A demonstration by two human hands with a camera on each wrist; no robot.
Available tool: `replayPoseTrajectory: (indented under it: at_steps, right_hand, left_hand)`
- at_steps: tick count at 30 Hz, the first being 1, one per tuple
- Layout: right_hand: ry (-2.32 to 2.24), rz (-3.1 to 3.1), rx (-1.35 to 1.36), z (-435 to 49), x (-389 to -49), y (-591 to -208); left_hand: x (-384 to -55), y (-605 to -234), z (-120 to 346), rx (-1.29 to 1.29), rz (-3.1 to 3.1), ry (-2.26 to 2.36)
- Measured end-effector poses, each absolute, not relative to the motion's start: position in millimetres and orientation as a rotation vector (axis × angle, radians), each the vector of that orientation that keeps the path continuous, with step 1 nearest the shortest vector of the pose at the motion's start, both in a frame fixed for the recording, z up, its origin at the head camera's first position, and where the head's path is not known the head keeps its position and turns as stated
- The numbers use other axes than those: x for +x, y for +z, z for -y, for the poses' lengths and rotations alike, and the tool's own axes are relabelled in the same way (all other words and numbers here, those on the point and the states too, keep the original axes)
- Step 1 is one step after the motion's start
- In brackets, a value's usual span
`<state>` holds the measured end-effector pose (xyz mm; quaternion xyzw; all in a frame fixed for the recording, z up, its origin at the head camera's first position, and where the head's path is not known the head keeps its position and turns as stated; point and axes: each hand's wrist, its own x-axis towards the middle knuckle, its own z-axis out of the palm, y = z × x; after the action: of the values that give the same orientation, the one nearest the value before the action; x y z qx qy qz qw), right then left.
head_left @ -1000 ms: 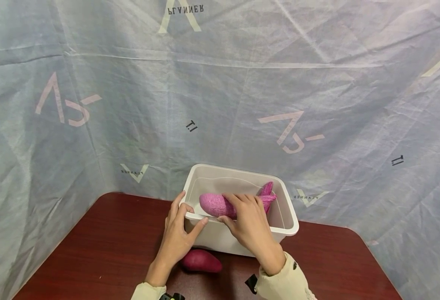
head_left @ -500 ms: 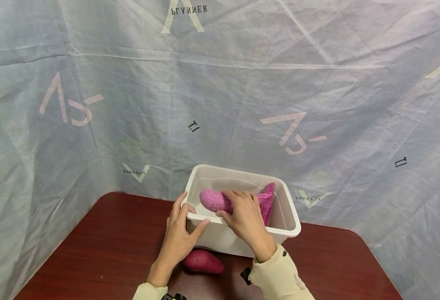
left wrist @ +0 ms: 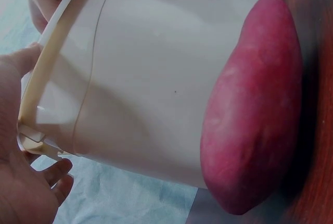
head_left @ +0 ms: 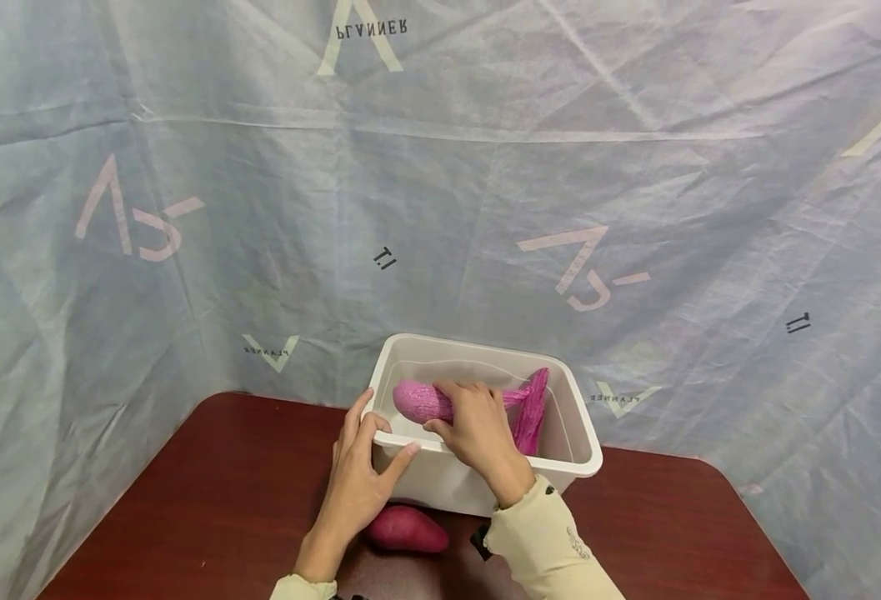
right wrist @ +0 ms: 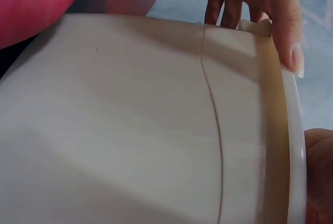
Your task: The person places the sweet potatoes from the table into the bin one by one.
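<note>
In the head view, my right hand [head_left: 478, 427] grips a rough-skinned pink-purple elongated piece [head_left: 419, 402] with a thick rounded end, inside a white plastic bin [head_left: 583, 417]. Its thinner end points right, towards a darker crinkled magenta piece [head_left: 532, 421] leaning along the bin's right side. My left hand [head_left: 357, 475] holds the bin's rim at the front left corner, thumb on the near edge. A smooth reddish sweet potato [head_left: 407, 529] lies on the table before the bin, beside my left wrist. The right wrist view mostly shows the bin's outer wall [right wrist: 130, 114]; the rim hides most of the right hand.
The bin stands on a dark red-brown table [head_left: 215, 500] with rounded far corners. Grey-blue printed fabric [head_left: 440, 183] hangs behind the table and at both sides.
My right hand has shifted slightly left with the pink-purple piece, and more of the magenta piece shows. The left hand stays on the rim.
</note>
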<state>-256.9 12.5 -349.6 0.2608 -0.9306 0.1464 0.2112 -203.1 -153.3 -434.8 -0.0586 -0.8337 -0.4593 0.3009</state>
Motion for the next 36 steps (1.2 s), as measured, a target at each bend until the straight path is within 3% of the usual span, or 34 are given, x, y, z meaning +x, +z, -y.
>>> replayPoseTrajectory:
  at_steps: [36]
  right_hand:
    - [0.415, 2.632, 0.691, -8.3, -285.8, -355.6]
  left_hand:
    - [-202.6, -435.6, 153.0, -0.157, 2.186, -1.201]
